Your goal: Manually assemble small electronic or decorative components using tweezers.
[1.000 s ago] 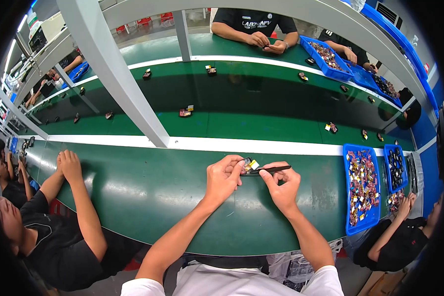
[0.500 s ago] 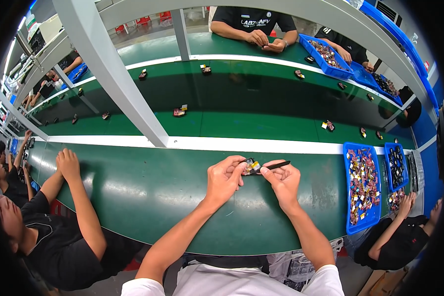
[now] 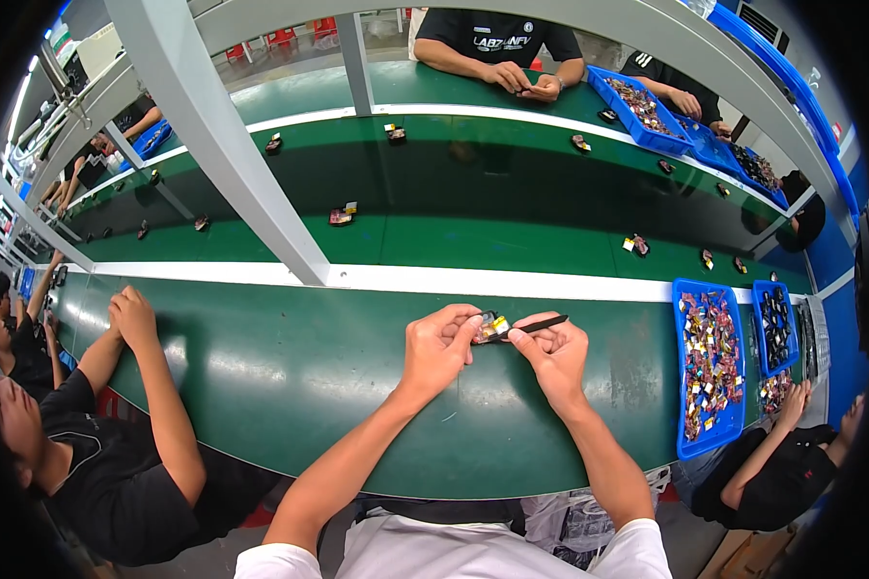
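**Left hand (image 3: pixel 441 345) and right hand (image 3: pixel 553 359) both gripping, close together over the glossy green worktop (image 3: pixel 338 386)**

Left hand: fingers and thumb pinched on a small black part with a yellow-and-white label (image 3: pixel 493 325). Part is held up, mid-scene, at the right side of that hand's fingertips.

Right hand: closed on a thin, straight black stick (image 3: pixel 543 326), thumb along it. Stick's left end overlaps the part; can't tell if it's touching or just in front. Other end sticks out to the right, past the thumb.

Right of the hands: long blue plastic tray (image 3: pixel 684 425), full of small reddish parts with yellow and white labels. Just beside it, further right: smaller blue tray (image 3: pixel 774 371) with black parts.

Far side: white rail (image 3: pixel 502 282) along the worktop's far edge, then a dark green strip (image 3: pixel 473 246) with labelled parts well apart on it, e.g. one left of centre (image 3: pixel 342 214) and one to the right (image 3: pixel 635 244).

Left: neighbour's hands (image 3: pixel 131 317) together over the worktop, well apart from ours.
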